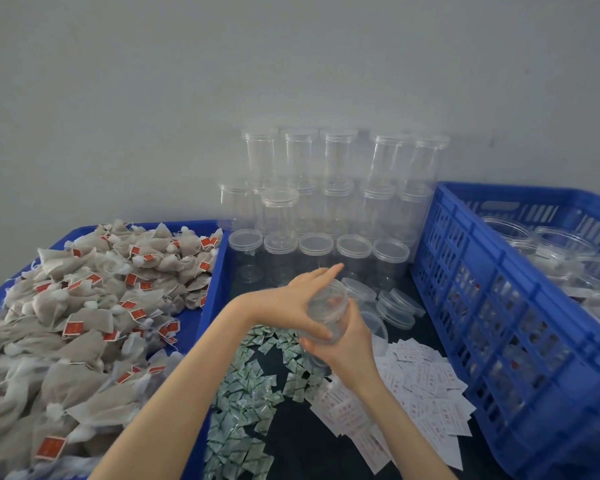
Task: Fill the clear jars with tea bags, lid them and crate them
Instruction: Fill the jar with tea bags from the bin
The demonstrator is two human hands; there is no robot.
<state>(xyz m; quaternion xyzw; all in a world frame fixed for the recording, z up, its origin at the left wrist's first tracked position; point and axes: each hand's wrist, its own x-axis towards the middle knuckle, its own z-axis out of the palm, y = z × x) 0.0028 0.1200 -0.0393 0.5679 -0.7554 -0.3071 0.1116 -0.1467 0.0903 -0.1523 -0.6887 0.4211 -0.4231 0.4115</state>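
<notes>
— Your hands meet on one clear jar above the bench: the right hand is curled round its body from below, and the left hand lies over its mouth with fingers nearly straight and the thumb along the side. Why do you hold it so?

— You hold the body firm with one hand, I think, so the other can press or turn at the top. I cannot tell if a lid is already on it, or if tea bags are inside.

— And where is everything else?

— You have the tea bags heaped in the blue tray on your left, loose lids just behind the jar, empty jars stacked by the wall, and the blue crate at your right, near for crating
</notes>
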